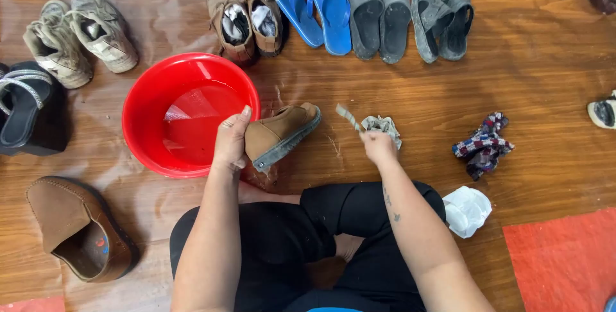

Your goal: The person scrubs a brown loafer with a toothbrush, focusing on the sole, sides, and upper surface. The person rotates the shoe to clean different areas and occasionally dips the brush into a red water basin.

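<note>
Across the wooden floor [532, 61], a red basin [186, 114] with water sits at centre left of the frame. Along the upper edge lie blue flip-flops [311, 7], grey sandals [410, 20] and worn sneakers [80, 36]; a brown loafer [77, 228] rests at lower left. At centre, the left hand [232, 140] has its grip closed around the heel of a tan shoe [282, 133], held beside the basin's rim. Just right of it, the right hand [378, 146] clutches a crumpled grey rag [382, 124]. A patterned cloth [482, 145] lies farther right.
</note>
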